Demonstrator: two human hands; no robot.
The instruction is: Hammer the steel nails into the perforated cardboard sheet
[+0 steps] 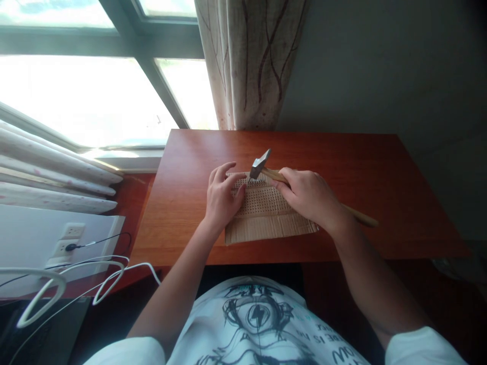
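A hammer with a metal head [259,164] and a long wooden handle [360,216] is gripped in my right hand [310,195], fingers wrapped round the handle close to the head. Under the hammer head stands a thin nail [249,180], small in view. My left hand [222,195] has thumb and index finger pinched at the nail, its other fingers raised and curved. Beneath both hands lies a piece of corrugated cardboard [266,228], its upper part covered with rows of small dark dots, which may be holes or nail heads. My right hand hides part of it.
The cardboard rests on a reddish-brown wooden table [342,157] near its front edge. Beyond are a curtain [258,61] and a window [87,96]. At left, white cables [110,276] loop beside a wall socket [63,248] with a black plug.
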